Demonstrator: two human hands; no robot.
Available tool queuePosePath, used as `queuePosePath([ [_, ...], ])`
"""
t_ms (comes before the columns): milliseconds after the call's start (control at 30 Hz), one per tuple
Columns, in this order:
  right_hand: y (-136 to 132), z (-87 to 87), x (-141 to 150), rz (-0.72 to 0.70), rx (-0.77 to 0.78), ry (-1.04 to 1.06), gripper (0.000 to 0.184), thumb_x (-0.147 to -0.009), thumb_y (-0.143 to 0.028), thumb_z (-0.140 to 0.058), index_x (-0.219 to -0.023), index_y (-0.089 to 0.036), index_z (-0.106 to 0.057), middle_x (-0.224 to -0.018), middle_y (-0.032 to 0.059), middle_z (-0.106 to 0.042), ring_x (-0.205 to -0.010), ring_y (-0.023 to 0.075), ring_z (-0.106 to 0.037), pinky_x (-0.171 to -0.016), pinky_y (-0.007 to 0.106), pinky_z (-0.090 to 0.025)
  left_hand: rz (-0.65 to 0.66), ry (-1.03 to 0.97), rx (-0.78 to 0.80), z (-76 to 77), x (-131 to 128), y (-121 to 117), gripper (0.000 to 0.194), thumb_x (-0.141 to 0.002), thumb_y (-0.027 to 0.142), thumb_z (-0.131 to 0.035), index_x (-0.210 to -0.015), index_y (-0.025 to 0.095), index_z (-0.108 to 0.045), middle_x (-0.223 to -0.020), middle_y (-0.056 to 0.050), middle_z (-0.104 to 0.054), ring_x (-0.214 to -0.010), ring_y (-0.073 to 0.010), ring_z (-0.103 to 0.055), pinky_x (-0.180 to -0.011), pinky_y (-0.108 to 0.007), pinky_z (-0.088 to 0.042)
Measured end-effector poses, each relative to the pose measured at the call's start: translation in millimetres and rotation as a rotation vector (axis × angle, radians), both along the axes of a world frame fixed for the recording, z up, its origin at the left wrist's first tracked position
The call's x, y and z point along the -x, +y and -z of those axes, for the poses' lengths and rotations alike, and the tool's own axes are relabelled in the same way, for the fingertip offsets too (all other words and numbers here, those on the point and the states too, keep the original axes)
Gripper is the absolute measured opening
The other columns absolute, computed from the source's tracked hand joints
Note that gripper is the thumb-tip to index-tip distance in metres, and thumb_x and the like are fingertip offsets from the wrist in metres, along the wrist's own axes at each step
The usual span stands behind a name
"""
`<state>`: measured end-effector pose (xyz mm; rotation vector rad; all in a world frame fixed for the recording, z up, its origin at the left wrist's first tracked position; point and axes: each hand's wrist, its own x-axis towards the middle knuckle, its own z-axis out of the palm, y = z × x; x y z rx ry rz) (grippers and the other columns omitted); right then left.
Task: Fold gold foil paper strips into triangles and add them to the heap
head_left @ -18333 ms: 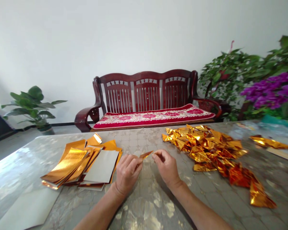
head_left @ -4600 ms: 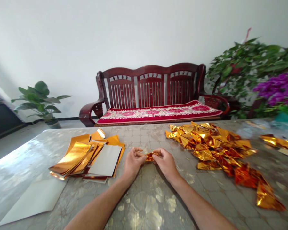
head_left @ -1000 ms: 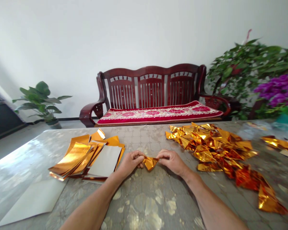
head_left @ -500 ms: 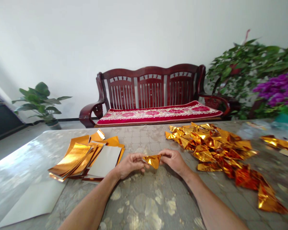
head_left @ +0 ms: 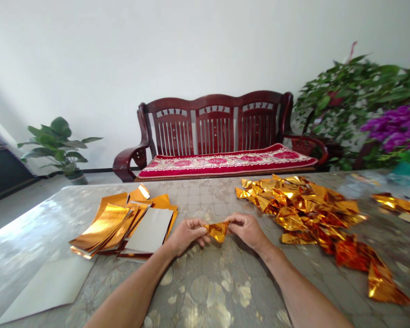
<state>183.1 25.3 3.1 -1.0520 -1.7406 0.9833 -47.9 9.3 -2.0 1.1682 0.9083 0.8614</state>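
Observation:
A small folded piece of gold foil paper (head_left: pixel 217 232) is stretched between my two hands, just above the table, its middle hanging down in a point. My left hand (head_left: pixel 188 235) pinches its left end between thumb and fingers. The right end is gripped by my right hand (head_left: pixel 246 231), also in a pinch. To the left, close to my left wrist, lies a stack of flat gold foil sheets (head_left: pixel 104 223) with a pale-backed sheet (head_left: pixel 150 230) on top. A heap of folded gold foil pieces (head_left: pixel 294 200) spreads over the table to the right.
A single pale sheet (head_left: pixel 46 289) lies at the table's left front. Clear plastic wrapping (head_left: pixel 358 183) and more gold foil (head_left: pixel 398 203) sit at the far right. Behind the patterned table (head_left: pixel 205 291) stands a wooden bench (head_left: pixel 212 125), with potted plants (head_left: pixel 59 146) at the sides.
Both hands stay in nearly the same place. The foil piece between them has tilted slightly, its lower point looking a little shorter and rounder.

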Motion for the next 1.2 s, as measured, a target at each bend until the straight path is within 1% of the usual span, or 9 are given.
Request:
queuePosePath([
  [133,0,-2.1,-4,-0.053,-0.019,-0.042,0.019,-0.067,-0.014,-0.059,-0.076,-0.018,-0.075,-0.072,0.0011,-0.067,-0.065,0.0129,-0.059,-0.062,0.023,-0.046,-0.049,0.067,-0.060,1.3,-3,0,0.047,-0.065,0.052,-0.079,-0.083,0.011,-0.064,-0.063,-0.005,-0.071,-0.049,-0.0105,-0.061,-0.051,-0.020,-0.048],
  [267,0,-2.9,-7,-0.137,0.002,-0.098,0.016,-0.066,-0.014,-0.064,-0.075,-0.018,-0.075,-0.071,-0.0005,-0.064,-0.062,0.0109,-0.054,-0.058,0.021,-0.041,-0.041,0.143,-0.140,1.8,-2,-2,0.038,-0.071,0.047,-0.075,-0.082,0.012,-0.064,-0.066,-0.004,-0.071,-0.054,-0.0106,-0.062,-0.056,-0.021,-0.049],
  [400,-1,-4.3,-6,-0.225,-0.067,-0.166,0.011,-0.069,-0.014,-0.068,-0.074,-0.020,-0.076,-0.075,0.0005,-0.065,-0.068,0.0119,-0.058,-0.065,0.022,-0.044,-0.017,0.218,-0.249,3.2,3,-3,0.028,-0.077,0.041,-0.070,-0.083,0.014,-0.065,-0.069,-0.003,-0.071,-0.060,-0.0123,-0.064,-0.060,-0.023,-0.050],
  [467,-3,-5.8,-5,-0.271,-0.090,-0.203,0.015,-0.070,-0.012,-0.068,-0.077,-0.021,-0.077,-0.075,0.0007,-0.065,-0.071,0.0128,-0.060,-0.069,0.023,-0.045,-0.019,0.261,-0.293,4.5,5,-3,0.024,-0.080,0.039,-0.067,-0.083,0.015,-0.065,-0.069,-0.002,-0.070,-0.059,-0.0123,-0.063,-0.060,-0.023,-0.050],
  [567,-5,-7.8,-4,-0.305,-0.080,-0.239,0.024,-0.069,-0.010,-0.068,-0.086,-0.023,-0.079,-0.079,0.0011,-0.067,-0.076,0.0141,-0.062,-0.072,0.024,-0.047,-0.025,0.302,-0.336,6.5,7,-2,0.021,-0.083,0.036,-0.064,-0.084,0.015,-0.065,-0.069,-0.002,-0.070,-0.060,-0.0127,-0.063,-0.061,-0.023,-0.050],
  [667,-5,-6.7,-4,-0.313,-0.060,-0.236,0.026,-0.069,-0.011,-0.071,-0.089,-0.026,-0.080,-0.081,0.0012,-0.068,-0.078,0.0149,-0.063,-0.074,0.025,-0.048,-0.014,0.334,-0.381,6.4,9,-2,0.019,-0.085,0.034,-0.061,-0.086,0.016,-0.069,-0.071,-0.002,-0.070,-0.063,-0.0130,-0.064,-0.062,-0.022,-0.050],
  [800,-4,-0.5,-3,-0.293,-0.062,-0.181,0.021,-0.072,-0.015,-0.073,-0.088,-0.027,-0.080,-0.080,0.0016,-0.068,-0.076,0.0147,-0.063,-0.072,0.025,-0.049,0.061,0.426,-0.435,1.6,11,-4,0.021,-0.085,0.031,-0.060,-0.093,0.018,-0.075,-0.073,-0.003,-0.072,-0.063,-0.0132,-0.063,-0.061,-0.021,-0.050],
  [933,-4,3.9,-1,-0.260,-0.100,-0.146,0.016,-0.075,-0.018,-0.072,-0.086,-0.026,-0.080,-0.080,0.0022,-0.068,-0.075,0.0140,-0.064,-0.071,0.025,-0.050,0.121,0.469,-0.477,-1.4,10,-6,0.025,-0.086,0.032,-0.060,-0.101,0.020,-0.077,-0.075,-0.003,-0.073,-0.061,-0.0135,-0.062,-0.061,-0.022,-0.049],
  [1200,-8,-2.2,4,-0.232,-0.167,-0.178,0.017,-0.077,-0.015,-0.070,-0.084,-0.026,-0.080,-0.079,0.0020,-0.067,-0.075,0.0131,-0.064,-0.070,0.023,-0.049,0.026,0.474,-0.502,4.3,5,-8,0.024,-0.085,0.030,-0.061,-0.097,0.021,-0.078,-0.077,-0.004,-0.074,-0.062,-0.0144,-0.062,-0.062,-0.022,-0.050],
])
